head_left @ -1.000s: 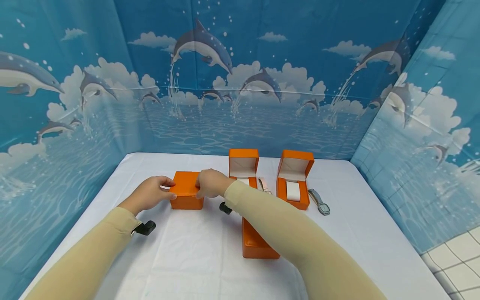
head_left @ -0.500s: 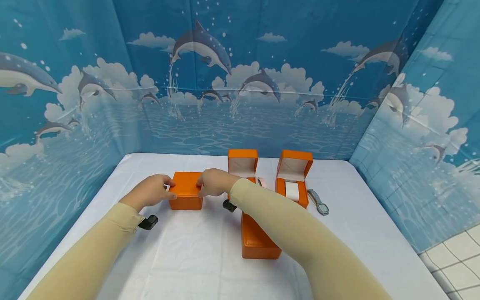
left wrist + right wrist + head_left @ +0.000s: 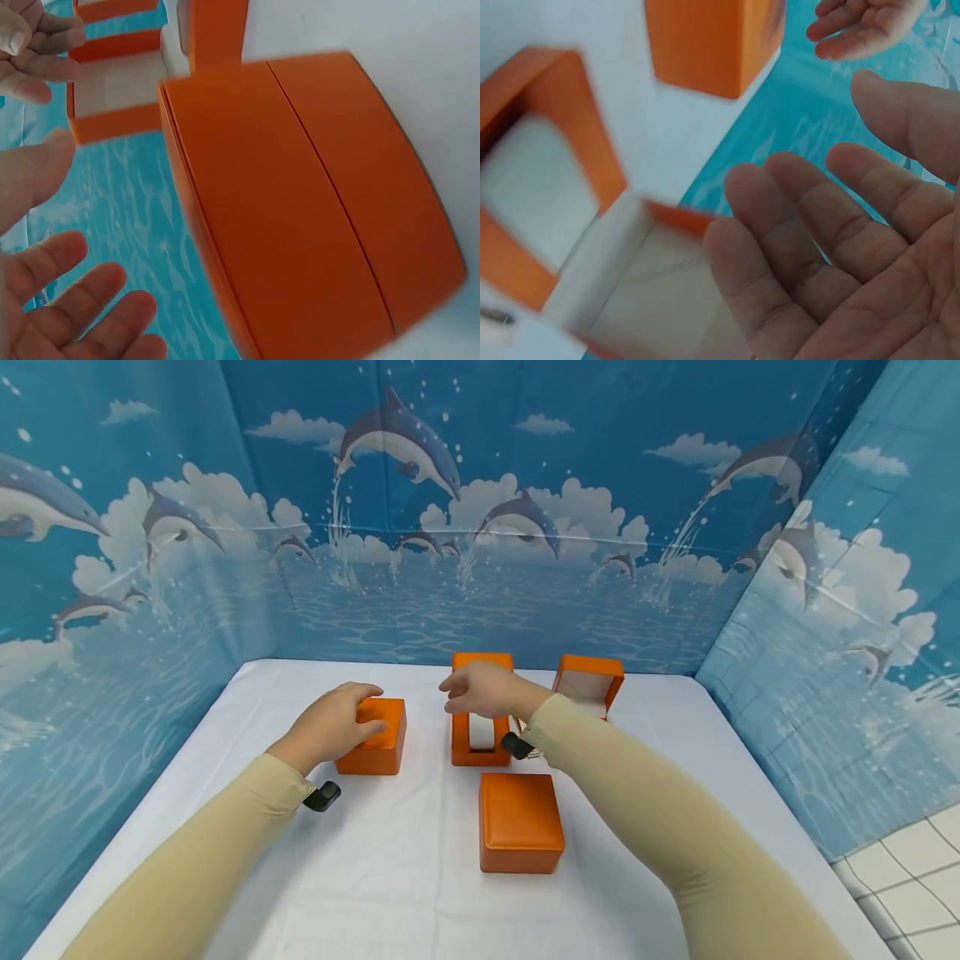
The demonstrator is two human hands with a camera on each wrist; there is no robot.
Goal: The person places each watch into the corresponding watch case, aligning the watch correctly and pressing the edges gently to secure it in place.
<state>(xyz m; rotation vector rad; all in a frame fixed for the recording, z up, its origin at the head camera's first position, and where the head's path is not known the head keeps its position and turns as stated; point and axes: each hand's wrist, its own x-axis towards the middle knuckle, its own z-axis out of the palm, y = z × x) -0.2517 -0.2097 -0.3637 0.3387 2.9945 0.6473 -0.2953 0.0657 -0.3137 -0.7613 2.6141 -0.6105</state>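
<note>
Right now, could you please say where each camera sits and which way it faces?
Head: worn on the head, facing forward and down over the table; left hand, right hand and sleeves show.
Left wrist: worn there, facing the left closed box; both hands show.
Right wrist: worn there, towards the middle open box; both hands show.
Shared: both wrist views include both boxes.

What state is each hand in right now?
Left hand: open, by the closed box on the left, gripping nothing.
Right hand: open, holding nothing.
</note>
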